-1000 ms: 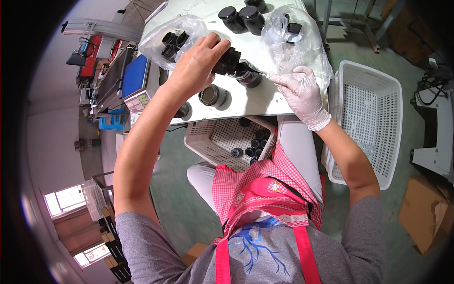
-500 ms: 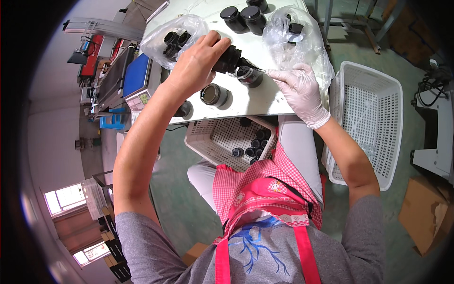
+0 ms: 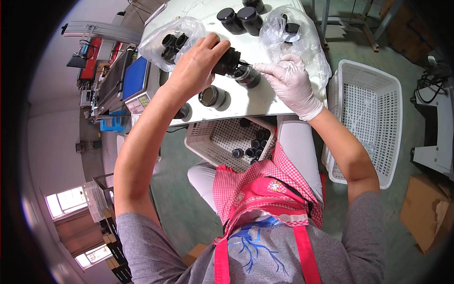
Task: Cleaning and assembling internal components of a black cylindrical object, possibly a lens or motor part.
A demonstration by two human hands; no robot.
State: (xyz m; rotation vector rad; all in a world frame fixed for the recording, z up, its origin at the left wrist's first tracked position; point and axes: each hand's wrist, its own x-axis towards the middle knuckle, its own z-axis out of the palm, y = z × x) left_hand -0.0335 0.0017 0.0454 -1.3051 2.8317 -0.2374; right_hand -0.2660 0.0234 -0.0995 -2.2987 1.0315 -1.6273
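My bare left hand (image 3: 195, 66) grips a dark jar (image 3: 228, 61) and tips it sideways, mouth to the right, above an open jar (image 3: 248, 79) on the white table. That lower jar has dark stuff at its rim. Wearing a white glove, my right hand (image 3: 289, 84) pinches a thin dark tool (image 3: 244, 63) whose tip sits by the tilted jar's mouth; its exact kind is too small to make out. Left of these, another open jar (image 3: 212, 96) stands with dark smears on it. One more jar (image 3: 182, 111) is partly hidden by my left forearm.
Lidded black jars (image 3: 230, 22) stand at the table's far side. A clear bag (image 3: 195, 31) of black pieces lies left, another bag (image 3: 309, 59) right. Under the table edge is a white basket (image 3: 201, 142) with small black pieces; a larger white basket (image 3: 396, 123) stands right.
My right hand has moved left, bringing the thin tool closer into the tilted jar's mouth. My left hand and its jar have barely shifted.
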